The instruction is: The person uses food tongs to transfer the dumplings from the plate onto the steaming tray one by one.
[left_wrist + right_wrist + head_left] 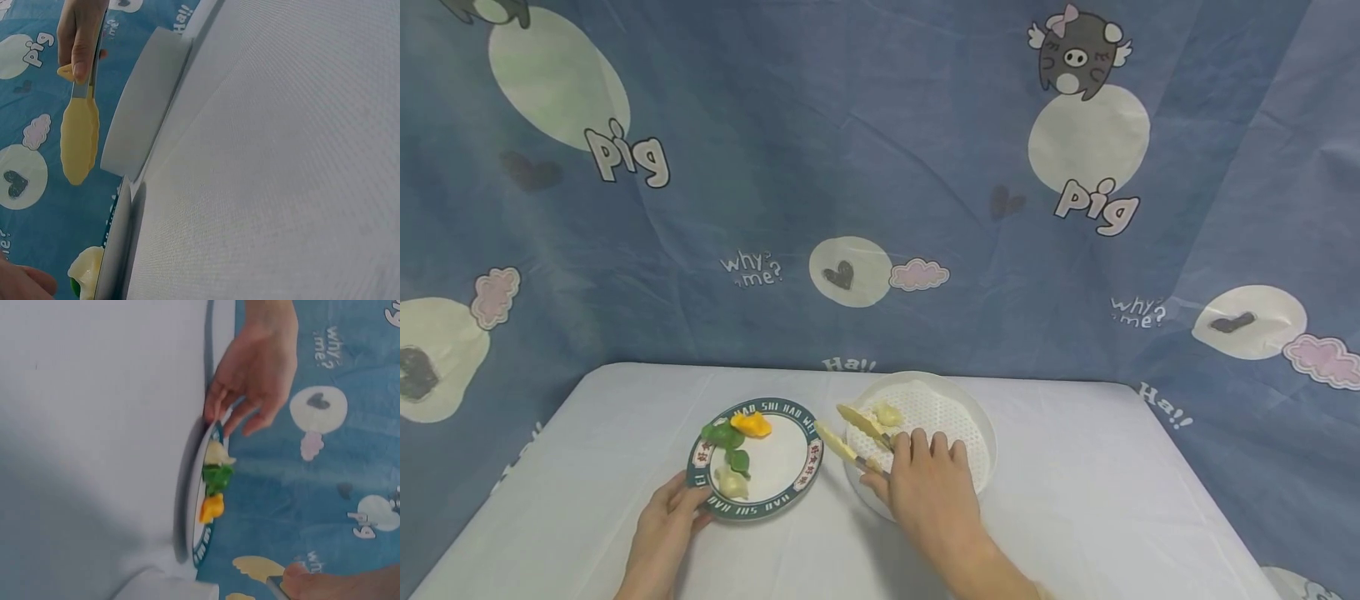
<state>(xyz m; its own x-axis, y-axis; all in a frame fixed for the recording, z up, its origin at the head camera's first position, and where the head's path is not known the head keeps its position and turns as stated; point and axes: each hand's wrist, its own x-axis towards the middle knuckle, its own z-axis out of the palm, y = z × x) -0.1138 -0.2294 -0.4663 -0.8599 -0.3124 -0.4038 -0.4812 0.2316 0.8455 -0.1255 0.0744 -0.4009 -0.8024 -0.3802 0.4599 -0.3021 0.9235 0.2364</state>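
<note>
My left hand grips the near left rim of a round plate with a green, lettered border, thumb above and fingers beneath. On the plate sit a yellow dumpling, green dumpling-like pieces and a pale dumpling. My right hand holds metal tongs with yellow tips. The tips are spread apart over the left side of a round white tray, with nothing between them. Inside the tray, just beyond the tips, lies another pale dumpling.
A white cloth covers the table. Behind it hangs a blue curtain printed with pigs and clouds. The tray's raised wall stands beside the plate, seen side-on in the left wrist view.
</note>
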